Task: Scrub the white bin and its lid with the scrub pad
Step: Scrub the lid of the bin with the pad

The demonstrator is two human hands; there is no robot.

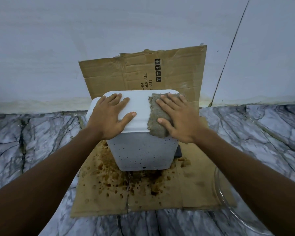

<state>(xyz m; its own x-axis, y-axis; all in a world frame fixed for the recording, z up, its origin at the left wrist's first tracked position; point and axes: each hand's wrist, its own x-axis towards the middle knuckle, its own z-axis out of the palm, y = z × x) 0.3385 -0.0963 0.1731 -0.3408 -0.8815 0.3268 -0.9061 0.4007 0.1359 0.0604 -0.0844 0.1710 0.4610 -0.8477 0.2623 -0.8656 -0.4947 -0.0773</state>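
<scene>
A pale wall (58, 48) meets one grey-veined marble floor (32, 142). There are two pieces of cardboard. One cardboard sheet (186, 193) lies flat on the floor, blotched with brown stains. The other cardboard panel (177, 68) leans upright against the wall.

One white bin (143, 150) stands upright on the flat sheet, between the person's forearms, its near wall dotted with dark specks. Its one lid (140, 106) sits closed on top and faces upward, with its long side running left to right. The curved rim of one glass bowl (218, 193) shows at the lower right, overlapping the sheet's edge.

One grey scrub pad (154, 126) lies flat on the right half of the lid. Its long axis points away from the person, and its near end hangs slightly over the lid's front edge.

The left hand (109, 114) rests palm down on the bare left half of the lid, fingers spread. The right hand (179, 120) presses flat on the pad, fingers likewise spread.
</scene>
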